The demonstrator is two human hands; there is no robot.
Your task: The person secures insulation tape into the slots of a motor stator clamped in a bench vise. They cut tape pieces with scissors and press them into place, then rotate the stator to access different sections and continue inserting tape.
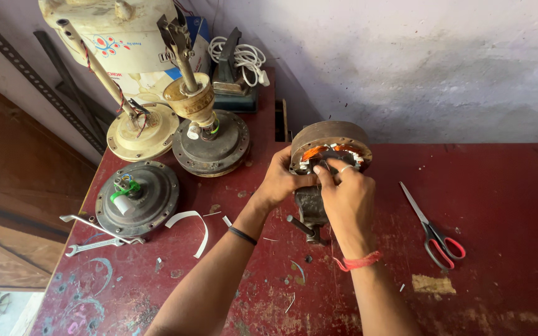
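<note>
Copper wire already sits inside the round fan motor. The left hand grips its side, the right hand pinches its middle. More work looks left.

Worn red table, scissors, spanners, fan motors

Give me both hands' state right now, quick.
Left hand: closed on the rim of the fan motor.
Right hand: fingers pressed into the motor's windings; whether they grip anything cannot be told.
</note>
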